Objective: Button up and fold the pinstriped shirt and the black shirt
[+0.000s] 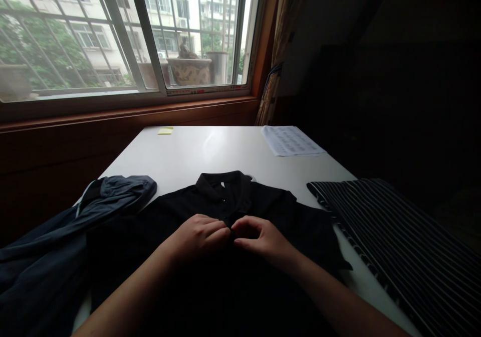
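Note:
A black collared polo shirt (176,204) lies spread on the white table (210,146), its collar toward the window. My left hand (205,232) is closed on the shirt's front placket, just below the collar opening. Facing it, my right hand (259,234) has thumb and index finger curved toward the same spot, their tips pinching the placket edge. A small button shows higher up in the neck opening. Whatever lies between the fingertips is too dark and small to make out.
A dark blue-grey garment (124,196) drapes over the table's left side. Striped dark cloth (376,216) hangs over the right edge. Printed sheets (293,140) lie at the far right corner, a yellow sticky note (165,131) at the far left. A barred window (161,36) is behind.

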{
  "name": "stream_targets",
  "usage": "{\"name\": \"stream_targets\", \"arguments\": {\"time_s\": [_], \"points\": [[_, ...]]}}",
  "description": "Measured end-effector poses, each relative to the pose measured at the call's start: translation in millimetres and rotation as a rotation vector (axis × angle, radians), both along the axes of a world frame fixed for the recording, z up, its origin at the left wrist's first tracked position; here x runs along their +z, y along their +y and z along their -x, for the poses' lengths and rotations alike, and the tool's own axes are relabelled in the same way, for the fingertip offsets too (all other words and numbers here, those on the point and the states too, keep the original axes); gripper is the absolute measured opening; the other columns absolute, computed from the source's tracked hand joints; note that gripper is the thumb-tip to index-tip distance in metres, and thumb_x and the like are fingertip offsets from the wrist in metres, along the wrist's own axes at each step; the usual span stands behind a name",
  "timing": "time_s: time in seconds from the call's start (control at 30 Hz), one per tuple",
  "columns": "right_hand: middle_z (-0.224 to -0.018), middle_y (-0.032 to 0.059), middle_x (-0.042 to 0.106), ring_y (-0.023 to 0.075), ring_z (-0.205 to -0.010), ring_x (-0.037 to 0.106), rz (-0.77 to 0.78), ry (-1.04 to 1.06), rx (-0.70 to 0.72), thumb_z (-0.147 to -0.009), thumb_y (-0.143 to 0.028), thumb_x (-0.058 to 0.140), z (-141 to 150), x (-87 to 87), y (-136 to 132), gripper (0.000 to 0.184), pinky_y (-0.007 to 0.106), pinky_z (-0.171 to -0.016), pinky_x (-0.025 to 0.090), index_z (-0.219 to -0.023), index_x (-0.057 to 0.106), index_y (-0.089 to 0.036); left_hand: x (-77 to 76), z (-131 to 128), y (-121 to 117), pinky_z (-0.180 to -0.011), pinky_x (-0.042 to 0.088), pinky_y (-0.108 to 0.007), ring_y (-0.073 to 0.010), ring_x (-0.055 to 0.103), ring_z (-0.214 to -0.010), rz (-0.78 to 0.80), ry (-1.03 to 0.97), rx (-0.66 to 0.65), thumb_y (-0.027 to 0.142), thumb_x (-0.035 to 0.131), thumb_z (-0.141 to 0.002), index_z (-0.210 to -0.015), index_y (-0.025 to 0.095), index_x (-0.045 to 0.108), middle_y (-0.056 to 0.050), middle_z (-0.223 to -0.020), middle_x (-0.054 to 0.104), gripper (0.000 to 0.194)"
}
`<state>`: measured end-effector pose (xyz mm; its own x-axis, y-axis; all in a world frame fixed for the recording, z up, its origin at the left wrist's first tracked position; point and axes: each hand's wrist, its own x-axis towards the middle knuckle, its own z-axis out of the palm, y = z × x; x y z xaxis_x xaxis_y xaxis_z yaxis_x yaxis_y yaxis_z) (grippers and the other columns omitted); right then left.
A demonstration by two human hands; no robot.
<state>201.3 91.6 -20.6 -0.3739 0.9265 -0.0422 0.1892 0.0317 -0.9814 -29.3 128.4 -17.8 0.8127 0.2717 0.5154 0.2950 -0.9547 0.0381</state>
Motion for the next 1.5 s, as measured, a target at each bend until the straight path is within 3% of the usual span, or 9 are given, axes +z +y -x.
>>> {"name": "stream_targets", "arguments": {"time_s": [0.33,0.47,0.57,0.7,0.9,1.23,1.5], "points": [[-0.094,0.0033,0.074,0.0208,-0.09,0.069,-0.001,-0.032,-0.051,-0.076,-0.027,0.079,2,-6.5,-1,0.025,0.032,-0.081,0.054,-0.098,0.073,-0.02,-11.7,3,0,-0.056,0.045,-0.023,-0.0106,0.059,-0.06,0.166,-0.004,0.004,0.019,0.049,-0.1,-0.096,0.017,0.062,0.0,-0.075,0.064,0.014],[-0.094,0.003,0.075,0.0207,-0.09,0.069,-0.025,-0.049,-0.038,-0.076,-0.026,0.079,2,-6.1,-2,0.024,0.032,-0.081,0.054,-0.099,0.073,-0.02,-10.6,1,0,-0.054,0.043,-0.022,-0.0095,0.057,-0.058,0.213,-0.015,0.004,0.018,0.05,-0.099,-0.09,0.017,0.062,0.0,-0.073,0.063,0.015],[-0.093,0.0023,0.075,0.0205,-0.089,0.069,-0.045,-0.068,-0.032,-0.076,-0.024,0.079,3,-3.7,-2,0.023,0.032,-0.081,0.053,-0.097,0.074,-0.02,-8.1,1,0,-0.056,0.044,-0.021,-0.0101,0.059,-0.061,0.259,0.0,0.011,0.016,0.051,-0.097,-0.098,0.018,0.063,0.0,-0.076,0.065,0.012],[-0.094,0.0021,0.075,0.0205,-0.09,0.069,-0.02,-0.045,-0.017,-0.076,-0.023,0.078,3,-2.0,0,0.021,0.031,-0.082,0.053,-0.096,0.073,-0.02,-5.4,3,-1,-0.058,0.045,-0.023,-0.0116,0.06,-0.063,0.219,0.062,0.018,0.015,0.052,-0.096,-0.115,0.019,0.062,0.0,-0.079,0.066,0.022],[-0.091,0.0004,0.072,0.0173,-0.085,0.067,0.064,0.036,-0.004,-0.072,-0.023,0.081,2,-7.7,2,0.027,0.029,-0.078,0.052,-0.096,0.069,-0.02,-2.4,5,-2,-0.064,0.049,-0.024,-0.0126,0.066,-0.071,0.288,0.104,0.018,0.017,0.052,-0.098,-0.116,0.021,0.063,-0.001,-0.091,0.07,0.022],[-0.088,-0.001,0.07,0.0159,-0.082,0.065,0.009,-0.018,0.002,-0.074,-0.021,0.079,1,-9.5,1,0.023,0.027,-0.074,0.05,-0.094,0.067,-0.02,0.9,6,-1,-0.07,0.051,-0.026,-0.0143,0.067,-0.078,0.293,0.152,0.022,0.021,0.05,-0.101,-0.119,0.021,0.062,-0.003,-0.096,0.069,0.021],[-0.091,0.0001,0.072,0.0173,-0.086,0.067,-0.005,-0.022,0.053,-0.077,-0.019,0.075,3,-10.5,-2,0.02,0.029,-0.078,0.052,-0.094,0.065,-0.02,-1.2,4,2,-0.072,0.051,-0.027,-0.0152,0.062,-0.08,0.234,0.254,-0.011,0.021,0.048,-0.102,-0.104,0.017,0.064,-0.004,-0.096,0.064,0.016]]}}
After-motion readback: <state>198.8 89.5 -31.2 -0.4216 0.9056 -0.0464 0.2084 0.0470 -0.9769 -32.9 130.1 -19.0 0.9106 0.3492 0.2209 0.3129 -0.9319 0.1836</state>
